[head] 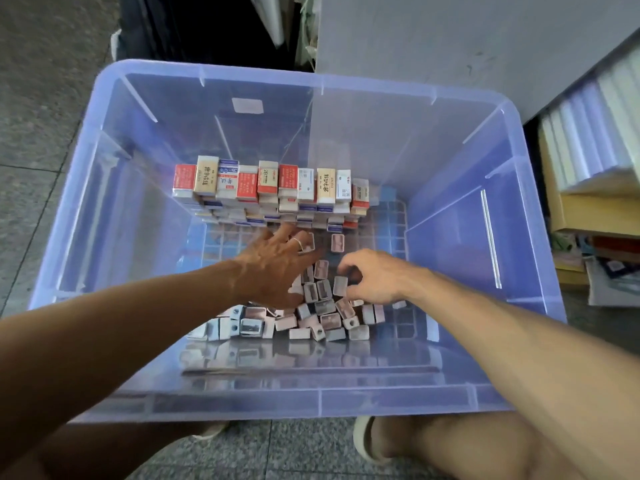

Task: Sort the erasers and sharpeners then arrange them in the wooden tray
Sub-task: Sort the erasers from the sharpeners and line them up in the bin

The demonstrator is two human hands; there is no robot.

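Reaching into the translucent blue plastic bin [450, 209], both hands are placed over the loose pile of sharpeners [311, 320]. The right hand's fingertips [346, 270] are curled downward and brought close together at one small rectangular sharpener [340, 285]; contact appears to be made, but a firm pinch cannot be confirmed. The left hand [277, 265] is spread flat, fingers extended and slightly apart, and is laid across sharpeners at the pile's far edge; nothing is seen to be gripped by it. A ring [298, 242] is worn on one finger.

The sharpeners are judged to be light, rigid and smooth-sided, so they are likely to slide or tumble when nudged. A two-finger hold across the long flat sides is recommended, with the blade face and pencil hole avoided.

The erasers [270, 188] are stacked in tidy rows against the far wall of the bin, well apart from the right hand and just beyond the left fingertips. They are judged to be light, slightly yielding, and easily toppled when stacked. No wooden tray is visible. The bin is set on a stone floor [41, 98], beside shelves of stationery [588, 150].
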